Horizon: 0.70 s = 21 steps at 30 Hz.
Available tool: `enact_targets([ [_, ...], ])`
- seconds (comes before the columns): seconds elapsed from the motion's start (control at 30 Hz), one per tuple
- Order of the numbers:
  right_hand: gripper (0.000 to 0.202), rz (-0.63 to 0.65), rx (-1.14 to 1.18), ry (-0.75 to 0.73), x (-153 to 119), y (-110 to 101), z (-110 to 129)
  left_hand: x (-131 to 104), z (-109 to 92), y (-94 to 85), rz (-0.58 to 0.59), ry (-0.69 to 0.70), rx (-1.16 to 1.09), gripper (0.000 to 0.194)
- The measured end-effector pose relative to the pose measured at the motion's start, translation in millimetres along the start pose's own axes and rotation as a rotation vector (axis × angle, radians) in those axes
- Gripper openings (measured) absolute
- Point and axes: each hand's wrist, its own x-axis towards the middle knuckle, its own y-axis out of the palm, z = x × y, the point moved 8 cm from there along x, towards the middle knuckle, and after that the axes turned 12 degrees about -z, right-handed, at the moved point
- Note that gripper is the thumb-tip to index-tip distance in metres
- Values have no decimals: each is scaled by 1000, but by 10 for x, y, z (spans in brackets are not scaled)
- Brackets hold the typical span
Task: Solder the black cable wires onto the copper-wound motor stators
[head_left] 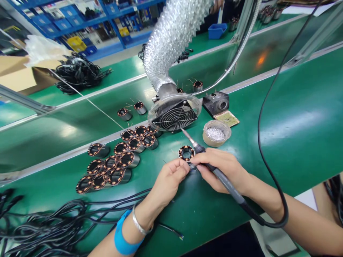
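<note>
A round motor stator with copper windings stands on the green bench in front of me. My left hand is at its near edge, thumb and fingers pinched together; whatever is between them is too small to make out. My right hand holds a soldering iron, its metal tip pointing up and away, past the stator towards the round fan. The right thumb and index finger also come close to the stator's near side, beside the left fingertips.
Several stators stand to the left. Black cables lie at the front left. Beyond the stator hangs a fume fan on a silver duct. A solder tub and iron stand are to its right. The iron's cord loops at right.
</note>
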Motion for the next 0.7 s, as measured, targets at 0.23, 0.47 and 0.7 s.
enact_targets([
  [0.23,32,-2,13,155,-105,-29,-74,-68,65,0,-97,22,-2,24],
  [0.47,28,13,66,244,-118,50,-184,-90,45,9,-148,11,-37,28],
  [0.7,22,-76,-101,20,-118,23,-77,-84,69,20,-157,-10,-31,31],
])
